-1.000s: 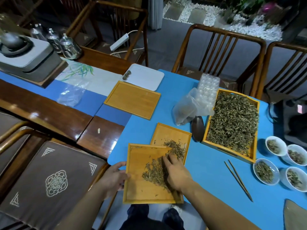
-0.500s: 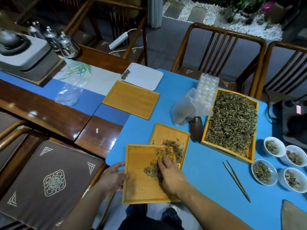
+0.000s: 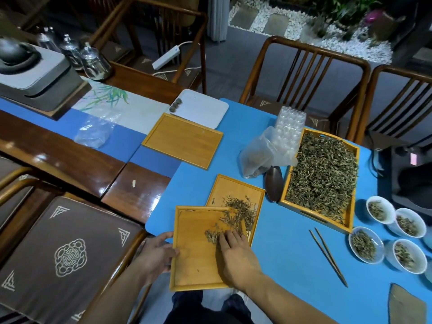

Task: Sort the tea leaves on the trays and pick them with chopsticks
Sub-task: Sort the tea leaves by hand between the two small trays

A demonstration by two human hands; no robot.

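Leaves now sit bunched ahead of our flat, open right hand, swept forward across the tray; our left hand still grips its edge. Chopsticks wait rightward.

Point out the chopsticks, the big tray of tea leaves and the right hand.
chopsticks (image 3: 327,256): head view, middle of the pair.
big tray (image 3: 315,210): head view, near wooden rim.
right hand (image 3: 236,254): head view, back of hand.
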